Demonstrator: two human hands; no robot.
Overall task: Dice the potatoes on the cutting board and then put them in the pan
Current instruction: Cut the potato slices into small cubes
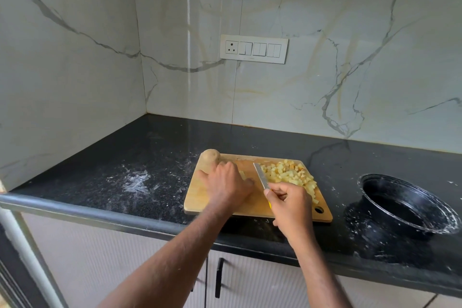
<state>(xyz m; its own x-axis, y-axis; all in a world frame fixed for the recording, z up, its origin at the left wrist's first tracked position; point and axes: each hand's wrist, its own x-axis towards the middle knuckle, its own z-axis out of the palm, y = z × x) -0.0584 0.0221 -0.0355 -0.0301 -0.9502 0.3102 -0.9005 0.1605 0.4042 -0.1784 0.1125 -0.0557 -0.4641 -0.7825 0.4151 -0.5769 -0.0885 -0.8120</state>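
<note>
Right hand (291, 204) grips knife (260, 175) | blade tip points away, leaning left

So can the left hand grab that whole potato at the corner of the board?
Probably yes. The whole potato sits just beyond the left hand, with nothing between them. The knife and the diced pile lie on the other side, by the right hand.

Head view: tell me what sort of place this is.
Most likely a home kitchen: a black stone countertop against a marble-look backsplash, a wooden cutting board with diced potatoes, and a black pan beside it.
</note>
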